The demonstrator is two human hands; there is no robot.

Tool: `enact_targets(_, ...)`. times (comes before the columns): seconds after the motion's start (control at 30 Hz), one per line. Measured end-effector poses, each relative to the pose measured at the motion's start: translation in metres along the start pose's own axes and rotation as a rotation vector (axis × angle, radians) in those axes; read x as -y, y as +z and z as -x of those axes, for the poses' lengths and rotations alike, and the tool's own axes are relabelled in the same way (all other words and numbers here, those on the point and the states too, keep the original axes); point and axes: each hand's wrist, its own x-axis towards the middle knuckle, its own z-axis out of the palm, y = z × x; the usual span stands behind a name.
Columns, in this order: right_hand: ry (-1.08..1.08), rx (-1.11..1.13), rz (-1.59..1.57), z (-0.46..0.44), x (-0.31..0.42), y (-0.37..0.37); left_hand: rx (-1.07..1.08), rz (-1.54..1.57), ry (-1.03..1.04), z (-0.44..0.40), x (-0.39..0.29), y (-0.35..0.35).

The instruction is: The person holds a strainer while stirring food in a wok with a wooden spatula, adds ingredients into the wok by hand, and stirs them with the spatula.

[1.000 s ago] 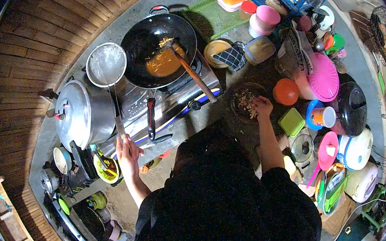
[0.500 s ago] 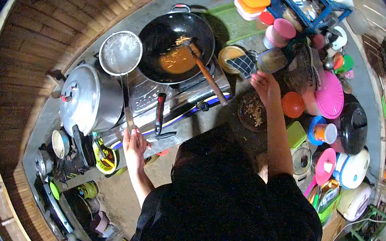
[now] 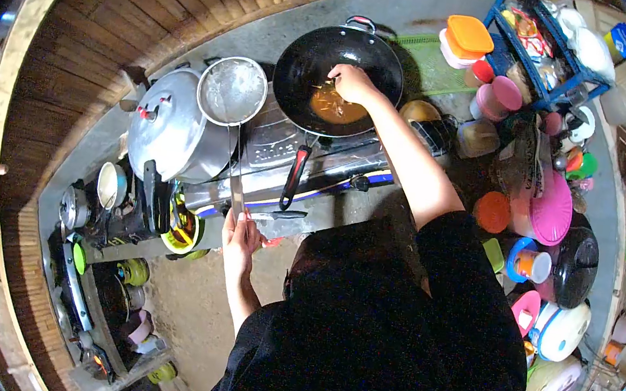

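Observation:
My left hand (image 3: 240, 235) is closed around the handle of a round mesh strainer (image 3: 232, 91), whose bowl has whitish stuff in it. The strainer is held level beside a black wok (image 3: 298, 61) on the stove. Inside the wok lies an orange-brown liquid (image 3: 337, 109) with pale shreds. My right hand (image 3: 354, 85) hangs over the wok, its fingertips drawn together just above the liquid. Whatever those fingers hold, if anything, I cannot make out. My right forearm covers the area where a wooden-handled spatula lay.
Left of the stove stands a large pressure cooker (image 3: 172, 131). The wok's red-and-black handle (image 3: 295, 178) points toward me. At right are an orange-lidded box (image 3: 469, 37), a pink lid (image 3: 550, 209) and a blue rack (image 3: 499, 15). A dark patterned cloth (image 3: 436, 136) lies beside a bowl.
My right hand has moved left from near the dark cloth to over the wok. My left hand keeps its grip on the strainer. The view has shifted, so the scene sits farther right.

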Motion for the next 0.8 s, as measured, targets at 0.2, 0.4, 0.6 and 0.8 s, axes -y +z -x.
enact_targets(0.2, -0.154, -0.184, -0.028, 0.013, 0.011, -0.018, -0.011, 0.005, 0.021, 0.005, -0.005, 0.0)
enact_targets(0.4, -0.258, -0.364, -0.091, 0.063, 0.0, -0.048, 0.015, 0.004, 0.027, -0.003, -0.006, 0.005)
enact_targets(0.6, -0.129, -0.598, -0.423, 0.158, -0.088, -0.076, 0.091, -0.004, 0.011, -0.012, -0.001, 0.008)
enact_targets(0.8, 0.436, -0.578, 0.182, 0.298, -0.221, -0.038, 0.08, -0.058, -0.004, -0.018, -0.005, 0.023)
